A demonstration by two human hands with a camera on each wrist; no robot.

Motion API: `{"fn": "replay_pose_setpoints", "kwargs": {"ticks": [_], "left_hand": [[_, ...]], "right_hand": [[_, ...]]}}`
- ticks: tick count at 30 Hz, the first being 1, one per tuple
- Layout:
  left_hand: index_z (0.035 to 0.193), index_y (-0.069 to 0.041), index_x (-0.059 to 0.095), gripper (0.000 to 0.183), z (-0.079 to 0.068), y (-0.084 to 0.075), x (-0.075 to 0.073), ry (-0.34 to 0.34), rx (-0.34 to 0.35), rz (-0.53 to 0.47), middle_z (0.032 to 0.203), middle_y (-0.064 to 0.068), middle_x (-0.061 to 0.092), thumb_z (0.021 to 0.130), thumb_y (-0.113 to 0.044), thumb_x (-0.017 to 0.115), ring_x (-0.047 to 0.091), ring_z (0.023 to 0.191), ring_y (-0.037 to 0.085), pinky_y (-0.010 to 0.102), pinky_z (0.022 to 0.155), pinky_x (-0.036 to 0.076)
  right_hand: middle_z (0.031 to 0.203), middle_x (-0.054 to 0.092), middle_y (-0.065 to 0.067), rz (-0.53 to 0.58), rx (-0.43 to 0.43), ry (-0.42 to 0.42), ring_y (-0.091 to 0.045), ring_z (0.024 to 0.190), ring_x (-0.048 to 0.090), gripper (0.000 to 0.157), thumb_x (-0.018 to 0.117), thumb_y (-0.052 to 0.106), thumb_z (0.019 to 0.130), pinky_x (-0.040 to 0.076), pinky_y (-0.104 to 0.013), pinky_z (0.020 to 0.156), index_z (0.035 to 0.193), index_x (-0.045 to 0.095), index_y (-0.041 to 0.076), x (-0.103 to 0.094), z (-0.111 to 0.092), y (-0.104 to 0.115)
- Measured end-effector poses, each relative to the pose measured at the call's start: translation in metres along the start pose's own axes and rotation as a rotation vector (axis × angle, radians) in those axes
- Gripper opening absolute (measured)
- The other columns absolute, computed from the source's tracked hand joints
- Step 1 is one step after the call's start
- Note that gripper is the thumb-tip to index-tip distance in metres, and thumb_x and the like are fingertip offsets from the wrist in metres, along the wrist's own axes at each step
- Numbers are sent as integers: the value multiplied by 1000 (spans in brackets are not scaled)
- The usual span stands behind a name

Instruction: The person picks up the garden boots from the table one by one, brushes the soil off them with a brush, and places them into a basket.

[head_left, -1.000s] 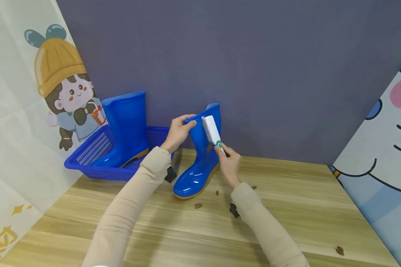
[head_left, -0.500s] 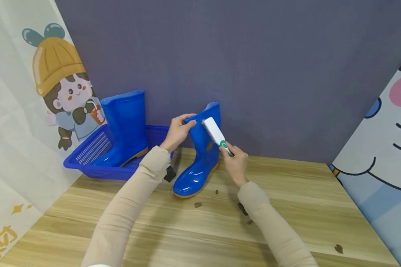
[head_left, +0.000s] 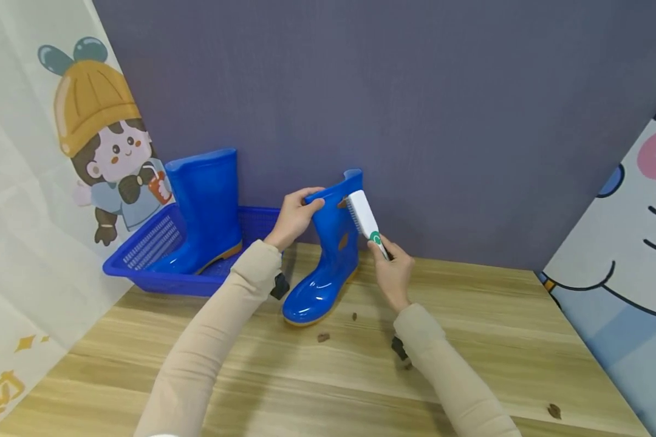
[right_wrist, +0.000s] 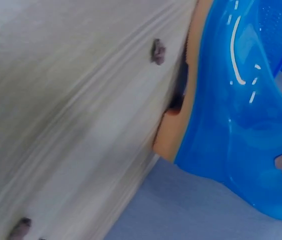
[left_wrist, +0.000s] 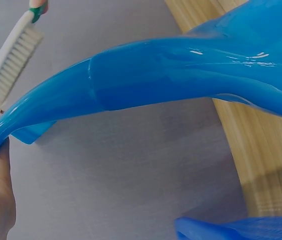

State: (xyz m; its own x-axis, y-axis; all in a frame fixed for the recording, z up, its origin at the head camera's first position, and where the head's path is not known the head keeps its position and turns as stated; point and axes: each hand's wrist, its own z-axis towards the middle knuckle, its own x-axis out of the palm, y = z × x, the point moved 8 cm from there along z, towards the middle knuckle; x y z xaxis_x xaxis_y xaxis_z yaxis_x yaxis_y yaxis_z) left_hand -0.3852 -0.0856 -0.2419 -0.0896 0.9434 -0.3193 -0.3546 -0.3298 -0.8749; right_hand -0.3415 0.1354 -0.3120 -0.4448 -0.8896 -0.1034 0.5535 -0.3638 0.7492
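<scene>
A blue rubber boot [head_left: 328,237] with a tan sole stands on the wooden table in the head view. My left hand [head_left: 294,217] holds its top rim, thumb on the near side. In my right hand [head_left: 393,273] is the handle of a white scrubbing brush [head_left: 362,212] with a green mark. Its bristles face the upper shaft, close to a brown patch [head_left: 342,203] just under the rim. Lower on the shaft is another brown patch [head_left: 343,241]. The left wrist view shows the bristle tip [left_wrist: 1,102] right at the boot's edge; the right wrist view shows the heel [right_wrist: 171,135].
A blue plastic basket [head_left: 169,284] at the left holds a second blue boot [head_left: 210,200]. Brown crumbs [head_left: 323,337] lie scattered on the table [head_left: 470,340]. A grey panel [head_left: 470,133] rises behind, with cartoon-printed sheets at both sides.
The brush and right hand have moved to the right across the upper shaft, uncovering the brown patch under the rim. The boot's top has tipped slightly right; the left hand keeps its hold.
</scene>
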Motion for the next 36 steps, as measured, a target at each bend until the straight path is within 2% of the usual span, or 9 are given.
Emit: {"fn": "replay_pose_setpoints", "kwargs": {"ticks": [3,7,11,14,17,22,28,33,36], "left_hand": [[124,-13,57,32,0,-2,3,17,17,13,82,7,58,94,-21,53,46,66,14,24,60,38],[124,-13,57,32,1,-3,5,22,18,10,86,7,60,94,-21,52,49,69,16,28,64,43],[124,-12,58,32,0,-4,6,19,20,7,102,8,65,94,-20,52,56,78,14,30,74,49],[124,-13,58,31,0,-5,6,9,31,23,100,10,65,94,-21,53,54,75,14,26,68,47],[124,-13,58,32,-1,-6,5,1,36,35,100,9,64,94,-21,53,53,74,15,24,64,45],[124,-12,58,32,0,-6,5,3,33,28,106,8,64,94,-22,53,56,78,15,24,67,46],[123,-12,58,31,-1,-4,4,-3,42,21,102,9,65,94,-20,53,54,75,15,24,65,46],[123,-11,58,32,-1,-4,3,-5,42,22,105,9,65,93,-20,53,56,77,14,25,69,47],[124,-11,57,32,0,-3,2,-3,35,24,107,9,64,94,-20,53,57,80,15,26,71,48]], "right_hand": [[70,64,-19,49,-17,-37,-5,50,44,30,72,17,80,34,-13,45,105,69,1,-2,1,4],[72,65,-19,64,-40,-67,-2,51,44,29,72,15,79,34,-11,46,103,69,0,-4,2,9],[72,66,-17,23,-49,-20,-4,51,43,29,73,15,78,33,-13,45,103,69,1,1,2,11],[71,65,-17,-4,-29,25,-5,49,42,28,73,15,78,32,-14,44,103,69,2,5,1,8],[68,64,-16,-25,-5,30,-5,48,41,28,73,14,78,32,-14,43,102,70,1,5,1,2],[66,64,-16,-75,10,31,-9,50,43,27,74,14,76,33,-14,45,100,70,0,3,2,-4],[70,66,-18,-116,59,74,-13,51,46,28,73,16,78,36,-16,46,101,69,-1,4,2,-13],[74,68,-18,-124,65,75,-15,53,48,29,73,17,79,36,-16,47,102,69,0,3,4,-13],[76,68,-18,-99,82,66,-11,53,48,28,73,16,78,37,-15,47,102,70,1,1,5,-14]]}}
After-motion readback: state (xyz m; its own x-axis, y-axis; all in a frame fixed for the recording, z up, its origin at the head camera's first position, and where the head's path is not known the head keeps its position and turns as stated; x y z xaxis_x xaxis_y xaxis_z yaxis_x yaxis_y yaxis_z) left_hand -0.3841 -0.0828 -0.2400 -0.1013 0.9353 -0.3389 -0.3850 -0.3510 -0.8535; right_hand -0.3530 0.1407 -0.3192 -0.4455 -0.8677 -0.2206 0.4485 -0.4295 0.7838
